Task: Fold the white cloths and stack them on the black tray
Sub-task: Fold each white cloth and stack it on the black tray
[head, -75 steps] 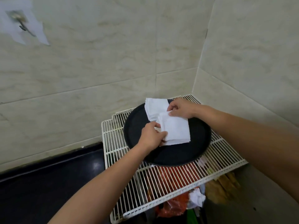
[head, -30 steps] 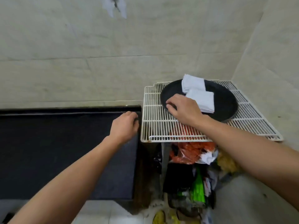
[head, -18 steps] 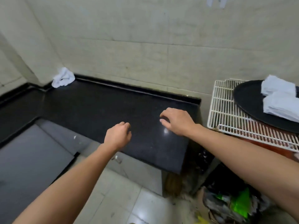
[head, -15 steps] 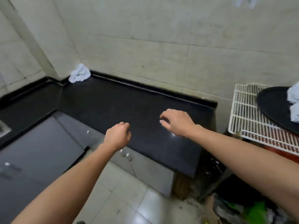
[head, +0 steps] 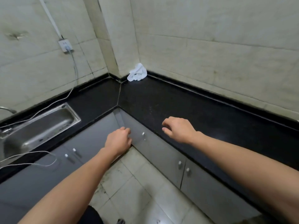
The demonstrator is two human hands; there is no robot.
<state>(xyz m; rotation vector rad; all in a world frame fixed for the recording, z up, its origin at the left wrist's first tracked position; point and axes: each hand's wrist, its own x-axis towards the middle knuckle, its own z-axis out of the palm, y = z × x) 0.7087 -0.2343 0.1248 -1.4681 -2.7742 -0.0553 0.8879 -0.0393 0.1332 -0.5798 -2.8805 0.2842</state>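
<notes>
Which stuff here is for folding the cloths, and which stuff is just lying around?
For the job:
- crumpled white cloth, in the counter's far corner
- left hand and right hand, both holding nothing
(The black tray is out of view.)

Just there:
- sink
- white cable
- wall socket
- black counter
- cabinet doors

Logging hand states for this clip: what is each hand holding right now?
Left hand: open, loosely curled, holding nothing.
Right hand: open, loosely curled over the black counter, holding nothing.
</notes>
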